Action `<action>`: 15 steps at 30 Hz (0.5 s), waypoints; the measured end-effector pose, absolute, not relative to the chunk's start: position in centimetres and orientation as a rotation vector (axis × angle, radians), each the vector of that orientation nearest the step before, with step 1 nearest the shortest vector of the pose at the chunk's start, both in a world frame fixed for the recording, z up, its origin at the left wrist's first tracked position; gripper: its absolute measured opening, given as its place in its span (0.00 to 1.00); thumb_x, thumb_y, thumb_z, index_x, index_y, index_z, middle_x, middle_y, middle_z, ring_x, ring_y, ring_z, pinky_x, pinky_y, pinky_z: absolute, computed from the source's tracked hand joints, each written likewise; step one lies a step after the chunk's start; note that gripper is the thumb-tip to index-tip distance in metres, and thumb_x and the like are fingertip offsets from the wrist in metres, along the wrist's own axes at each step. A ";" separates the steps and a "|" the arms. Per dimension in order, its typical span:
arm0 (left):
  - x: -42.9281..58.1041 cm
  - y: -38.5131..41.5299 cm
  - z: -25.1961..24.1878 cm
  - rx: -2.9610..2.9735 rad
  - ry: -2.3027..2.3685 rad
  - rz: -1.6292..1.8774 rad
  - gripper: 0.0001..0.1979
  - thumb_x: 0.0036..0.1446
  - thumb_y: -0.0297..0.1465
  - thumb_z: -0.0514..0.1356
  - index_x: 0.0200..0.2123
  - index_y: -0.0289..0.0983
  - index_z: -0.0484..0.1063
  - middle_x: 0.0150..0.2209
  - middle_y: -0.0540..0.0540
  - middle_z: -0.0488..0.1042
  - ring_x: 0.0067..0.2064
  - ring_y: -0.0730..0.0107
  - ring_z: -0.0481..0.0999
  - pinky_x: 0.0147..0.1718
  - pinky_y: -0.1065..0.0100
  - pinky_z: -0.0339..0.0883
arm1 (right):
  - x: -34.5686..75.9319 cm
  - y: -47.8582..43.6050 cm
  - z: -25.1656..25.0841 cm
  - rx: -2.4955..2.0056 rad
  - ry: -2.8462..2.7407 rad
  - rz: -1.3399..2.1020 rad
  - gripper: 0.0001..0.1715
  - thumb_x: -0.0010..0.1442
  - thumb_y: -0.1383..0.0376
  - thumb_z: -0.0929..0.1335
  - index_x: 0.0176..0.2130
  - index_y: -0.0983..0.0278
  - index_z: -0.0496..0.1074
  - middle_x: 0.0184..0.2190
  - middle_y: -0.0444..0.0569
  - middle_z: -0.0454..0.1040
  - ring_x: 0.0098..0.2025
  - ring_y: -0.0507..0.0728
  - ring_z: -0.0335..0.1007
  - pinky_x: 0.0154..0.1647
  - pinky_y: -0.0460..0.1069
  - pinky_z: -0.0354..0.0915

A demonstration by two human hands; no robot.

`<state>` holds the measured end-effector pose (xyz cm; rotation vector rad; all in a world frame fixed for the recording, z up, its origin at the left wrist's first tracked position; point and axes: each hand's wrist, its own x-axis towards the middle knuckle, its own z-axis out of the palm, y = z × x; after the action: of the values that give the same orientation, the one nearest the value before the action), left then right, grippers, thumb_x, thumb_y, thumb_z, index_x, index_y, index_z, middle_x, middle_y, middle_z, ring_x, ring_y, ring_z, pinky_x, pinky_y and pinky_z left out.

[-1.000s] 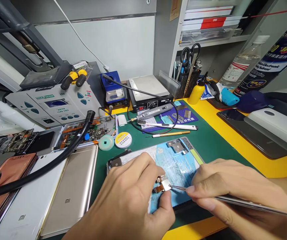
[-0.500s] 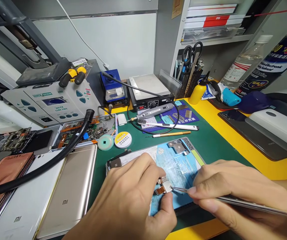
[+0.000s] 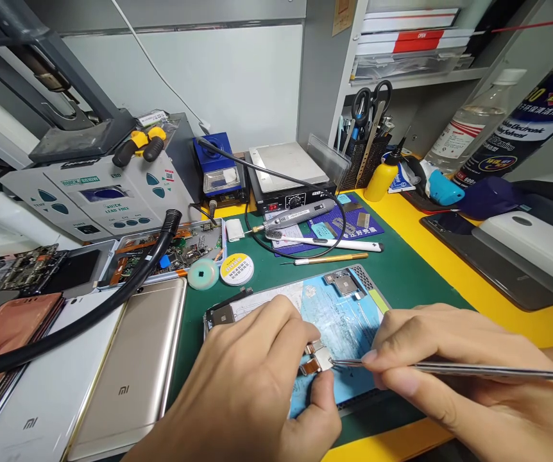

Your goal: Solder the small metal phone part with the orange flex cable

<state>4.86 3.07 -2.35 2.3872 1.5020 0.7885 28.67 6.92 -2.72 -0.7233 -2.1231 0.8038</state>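
My left hand [image 3: 252, 378] pinches a small silver phone module with brown flex cables [image 3: 323, 358] between thumb and fingers. It looks like a dual camera module; its far side is hidden by the fingers. Gripped in my right hand [image 3: 464, 366] is a pair of metal tweezers [image 3: 502, 370], pen-fashion, their tips at the module's right edge. Under both hands lies an opened phone [image 3: 339, 324] with a blue, film-like face. A metal shield piece [image 3: 344, 282] sits near its top end.
A green mat [image 3: 416, 276] covers the bench. Beyond the phone lie a thin tan-handled tool [image 3: 331, 259], a white brush [image 3: 324, 243] and a grey pen-like tool [image 3: 300, 215]. Several phones [image 3: 127, 359] rest at left, crossed by a black hose [image 3: 127, 301]. A hot plate [image 3: 286, 167] stands behind.
The tweezers' rear end has swung upward, so they lie nearly level, and my right hand has shifted slightly with them. My left hand and the module have barely moved.
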 end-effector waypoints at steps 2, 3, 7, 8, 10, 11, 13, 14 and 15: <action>4.9 3.2 -2.6 2.392 1.502 0.798 0.08 0.57 0.27 0.62 0.40 0.41 0.75 0.37 0.50 0.76 0.34 0.62 0.78 0.30 0.59 0.72 | 28.8 7.0 -2.8 -0.681 -2.152 0.785 0.14 0.62 0.75 0.71 0.43 0.56 0.76 0.32 0.43 0.84 0.32 0.57 0.82 0.30 0.48 0.70; 5.0 3.2 -2.7 2.398 1.494 0.806 0.07 0.58 0.27 0.61 0.40 0.41 0.75 0.37 0.50 0.77 0.34 0.62 0.79 0.30 0.59 0.72 | 28.8 7.0 -2.8 -0.672 -2.155 0.777 0.15 0.62 0.76 0.71 0.43 0.57 0.76 0.32 0.43 0.84 0.32 0.57 0.81 0.30 0.48 0.71; 5.0 3.3 -3.0 2.421 1.465 0.834 0.06 0.57 0.28 0.62 0.39 0.41 0.76 0.35 0.49 0.77 0.33 0.62 0.79 0.27 0.60 0.70 | 28.6 7.0 -2.9 -0.685 -2.112 0.770 0.14 0.61 0.76 0.71 0.42 0.57 0.76 0.30 0.43 0.83 0.30 0.56 0.81 0.30 0.48 0.71; 5.0 3.3 -3.0 2.416 1.471 0.817 0.07 0.57 0.27 0.62 0.40 0.41 0.76 0.36 0.49 0.77 0.34 0.62 0.79 0.28 0.60 0.70 | 28.6 7.0 -2.9 -0.682 -2.110 0.767 0.14 0.61 0.76 0.71 0.42 0.58 0.77 0.30 0.43 0.83 0.30 0.56 0.80 0.30 0.48 0.71; 4.9 3.0 -2.7 2.405 1.491 0.788 0.08 0.57 0.27 0.62 0.41 0.41 0.75 0.37 0.49 0.77 0.35 0.62 0.79 0.30 0.60 0.71 | 28.6 7.0 -2.9 -0.656 -2.126 0.755 0.14 0.60 0.77 0.71 0.42 0.58 0.76 0.30 0.44 0.83 0.29 0.57 0.81 0.29 0.48 0.71; 4.9 2.9 -2.6 2.401 1.502 0.780 0.08 0.58 0.27 0.62 0.41 0.42 0.75 0.37 0.50 0.77 0.35 0.62 0.79 0.31 0.60 0.72 | 28.6 7.0 -2.9 -0.651 -2.128 0.747 0.15 0.60 0.77 0.71 0.42 0.59 0.76 0.30 0.44 0.83 0.29 0.57 0.81 0.29 0.48 0.71; 4.8 2.7 -2.4 2.404 1.517 0.781 0.08 0.58 0.27 0.62 0.41 0.42 0.75 0.37 0.50 0.77 0.35 0.62 0.79 0.31 0.60 0.72 | 28.5 6.9 -2.9 -0.653 -2.120 0.740 0.15 0.60 0.77 0.71 0.42 0.58 0.76 0.30 0.44 0.83 0.29 0.57 0.81 0.28 0.49 0.71; 4.8 2.7 -2.4 2.408 1.524 0.786 0.08 0.58 0.28 0.62 0.41 0.42 0.75 0.37 0.50 0.77 0.35 0.62 0.79 0.31 0.60 0.72 | 28.5 7.0 -3.0 -0.664 -2.112 0.739 0.15 0.60 0.76 0.71 0.42 0.58 0.76 0.30 0.44 0.83 0.29 0.57 0.81 0.28 0.49 0.71; 4.9 2.6 -2.4 2.415 1.525 0.794 0.07 0.58 0.28 0.62 0.41 0.42 0.75 0.37 0.50 0.77 0.35 0.62 0.79 0.31 0.60 0.72 | 28.5 7.0 -3.0 -0.672 -2.107 0.738 0.14 0.60 0.76 0.71 0.41 0.58 0.76 0.29 0.44 0.83 0.29 0.57 0.81 0.28 0.49 0.71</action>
<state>4.86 2.64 -2.43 2.4153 1.5247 0.7940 28.53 6.96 -2.98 -0.6721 -2.1073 0.7384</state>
